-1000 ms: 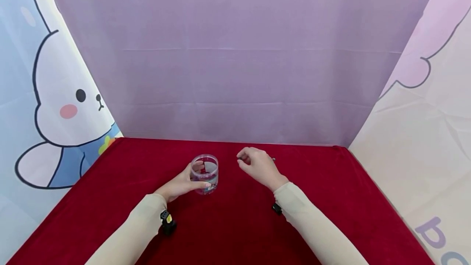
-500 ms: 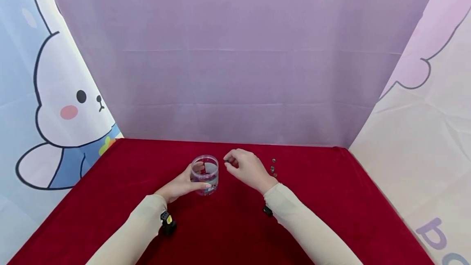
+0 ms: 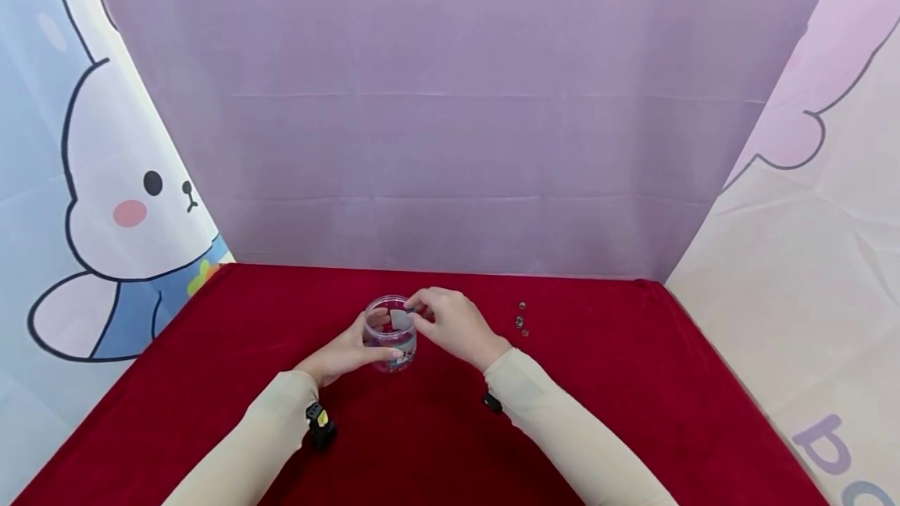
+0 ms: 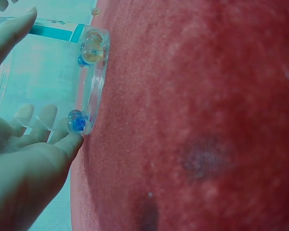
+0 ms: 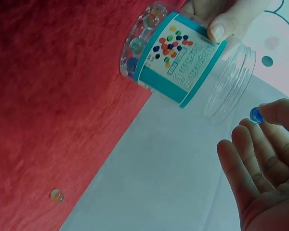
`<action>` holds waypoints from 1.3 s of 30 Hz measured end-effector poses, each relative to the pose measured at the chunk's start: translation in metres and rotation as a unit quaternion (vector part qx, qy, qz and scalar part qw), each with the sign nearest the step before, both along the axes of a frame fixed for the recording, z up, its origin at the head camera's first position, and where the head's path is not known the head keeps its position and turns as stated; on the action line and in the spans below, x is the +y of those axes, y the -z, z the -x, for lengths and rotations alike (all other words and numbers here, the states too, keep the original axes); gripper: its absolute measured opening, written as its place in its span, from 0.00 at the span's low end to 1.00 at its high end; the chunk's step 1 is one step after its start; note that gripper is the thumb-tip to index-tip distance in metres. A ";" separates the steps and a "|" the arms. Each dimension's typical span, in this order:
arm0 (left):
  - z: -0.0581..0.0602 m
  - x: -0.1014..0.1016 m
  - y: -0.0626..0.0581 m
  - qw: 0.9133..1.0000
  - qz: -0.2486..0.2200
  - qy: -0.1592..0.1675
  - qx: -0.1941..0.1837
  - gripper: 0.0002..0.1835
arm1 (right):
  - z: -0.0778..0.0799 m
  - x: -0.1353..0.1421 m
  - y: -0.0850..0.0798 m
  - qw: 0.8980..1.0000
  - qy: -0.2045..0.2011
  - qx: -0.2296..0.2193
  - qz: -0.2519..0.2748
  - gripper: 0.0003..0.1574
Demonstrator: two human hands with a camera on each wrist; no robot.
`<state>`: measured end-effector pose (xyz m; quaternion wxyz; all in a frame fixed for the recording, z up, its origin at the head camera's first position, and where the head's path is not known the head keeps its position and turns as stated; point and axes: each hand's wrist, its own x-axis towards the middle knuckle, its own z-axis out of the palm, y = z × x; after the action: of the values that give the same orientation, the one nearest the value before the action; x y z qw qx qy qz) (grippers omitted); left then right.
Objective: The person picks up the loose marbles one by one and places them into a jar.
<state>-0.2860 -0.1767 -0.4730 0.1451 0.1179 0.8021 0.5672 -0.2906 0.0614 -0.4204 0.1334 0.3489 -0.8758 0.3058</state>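
A clear plastic jar (image 3: 391,334) with a teal-and-white label (image 5: 177,57) stands upright on the red cloth, its mouth uncovered. My left hand (image 3: 349,351) holds it round the side, thumb on the near face and fingers behind. Several glass marbles (image 4: 92,52) lie at the jar's bottom, blue and amber among them. Beside the jar's rim, my right hand (image 3: 453,324) pinches a blue marble (image 5: 256,115) between thumb and fingertip, with the other fingers loosely extended. The marble is just outside the mouth in the right wrist view.
A few loose marbles (image 3: 519,322) lie on the red cloth (image 3: 598,381) to the right of my right hand. A purple curtain (image 3: 450,115) rises behind the table, with printed cloth panels at both sides.
My right hand has moved left with the marble, from over the cloth to the jar's rim, uncovering the loose marbles on the right. The left hand and jar stay put.
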 end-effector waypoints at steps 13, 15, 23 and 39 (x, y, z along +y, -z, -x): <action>0.003 0.001 0.001 1.000 -0.010 0.002 -0.006 0.51 | -0.003 -0.015 0.000 1.000 -0.017 -0.009 0.002 0.10; 0.004 0.001 0.001 1.000 -0.010 0.003 -0.006 0.50 | -0.003 -0.017 0.000 1.000 -0.018 -0.004 0.001 0.09; 0.005 0.000 0.001 1.000 -0.007 0.003 -0.014 0.51 | -0.003 -0.027 0.001 1.000 -0.024 0.009 -0.003 0.10; 0.009 0.001 0.003 1.000 -0.015 0.016 -0.002 0.51 | -0.002 -0.034 0.001 0.997 -0.002 0.053 -0.053 0.09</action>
<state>-0.2954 -0.1755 -0.4757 0.1534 0.1317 0.7915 0.5768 -0.2884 0.0275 -0.4217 0.1601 0.3724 -0.8820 0.2401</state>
